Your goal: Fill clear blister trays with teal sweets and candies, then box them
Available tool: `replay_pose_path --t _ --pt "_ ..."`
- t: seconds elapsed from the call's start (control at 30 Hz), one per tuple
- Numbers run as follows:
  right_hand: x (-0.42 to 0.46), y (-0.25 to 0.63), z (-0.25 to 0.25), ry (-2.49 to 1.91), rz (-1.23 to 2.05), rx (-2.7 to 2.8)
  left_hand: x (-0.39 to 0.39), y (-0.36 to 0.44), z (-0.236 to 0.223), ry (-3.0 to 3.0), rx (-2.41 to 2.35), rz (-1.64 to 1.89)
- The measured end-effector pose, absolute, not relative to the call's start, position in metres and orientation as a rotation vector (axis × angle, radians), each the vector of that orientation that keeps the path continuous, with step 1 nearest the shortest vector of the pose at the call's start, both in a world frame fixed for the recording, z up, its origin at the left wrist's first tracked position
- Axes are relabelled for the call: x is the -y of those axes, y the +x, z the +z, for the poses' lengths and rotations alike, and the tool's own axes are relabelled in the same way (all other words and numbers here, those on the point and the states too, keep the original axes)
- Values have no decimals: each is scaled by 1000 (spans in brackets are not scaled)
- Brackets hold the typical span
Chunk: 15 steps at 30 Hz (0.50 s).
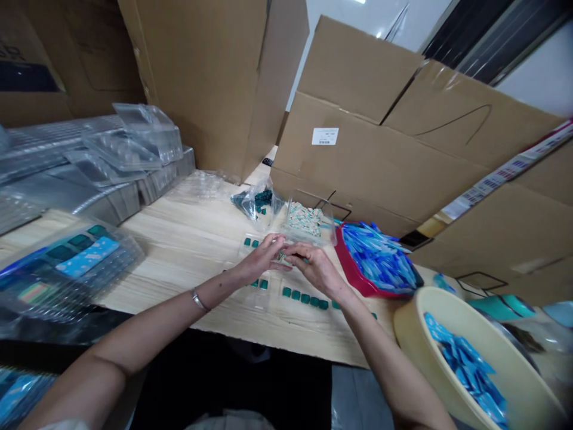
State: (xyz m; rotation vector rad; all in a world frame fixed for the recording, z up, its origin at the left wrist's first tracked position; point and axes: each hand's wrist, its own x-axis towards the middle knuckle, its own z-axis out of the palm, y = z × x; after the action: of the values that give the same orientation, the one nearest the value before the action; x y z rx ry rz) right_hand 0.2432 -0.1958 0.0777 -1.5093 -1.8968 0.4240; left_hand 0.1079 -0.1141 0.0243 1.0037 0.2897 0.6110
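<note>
My left hand (263, 255) and my right hand (314, 266) meet over the middle of the table. Between them are a few small pale-and-green pieces (283, 258), partly covered by the fingers. Both hands look closed in a pinch, but what each one grips is too small and hidden to name. Just beyond them stands a clear plastic box (329, 230) of small pale-and-green pieces. Dark green square pieces (305, 298) lie in a row on the wood nearer to me. More green squares (264, 285) sit in a clear tray beneath my left wrist.
A clear bag (256, 202) holds dark green pieces. To the right are a red tray (353, 278) of blue packets and a cream tub (409, 322) with blue packets. Clear plastic cases (134, 146) pile up at left. Cardboard boxes (358, 158) wall off the back.
</note>
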Motion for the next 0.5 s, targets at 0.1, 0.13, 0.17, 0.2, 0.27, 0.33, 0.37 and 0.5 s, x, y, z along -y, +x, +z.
replay_pose_path --t 0.1,0.13,0.17,0.2,0.27,0.33,0.37,0.5 --pt "204 243 77 -1481 321 1948 121 110 27 962 -265 575" --pt "205 244 75 -1481 283 1954 123 110 27 942 -252 560" --pt "206 245 74 -1490 255 1951 125 110 28 919 -240 547" --pt "207 245 72 -1511 238 1935 127 110 29 896 -231 534" --pt "209 245 70 -1569 218 1868 131 109 30 857 -218 515" --pt "212 242 69 -1615 169 1805 135 109 31 831 -217 509" --pt "214 239 69 -1633 126 1796 136 108 31 821 -219 507" --pt "227 227 70 -1693 -19 1917 139 110 31 794 -217 488"
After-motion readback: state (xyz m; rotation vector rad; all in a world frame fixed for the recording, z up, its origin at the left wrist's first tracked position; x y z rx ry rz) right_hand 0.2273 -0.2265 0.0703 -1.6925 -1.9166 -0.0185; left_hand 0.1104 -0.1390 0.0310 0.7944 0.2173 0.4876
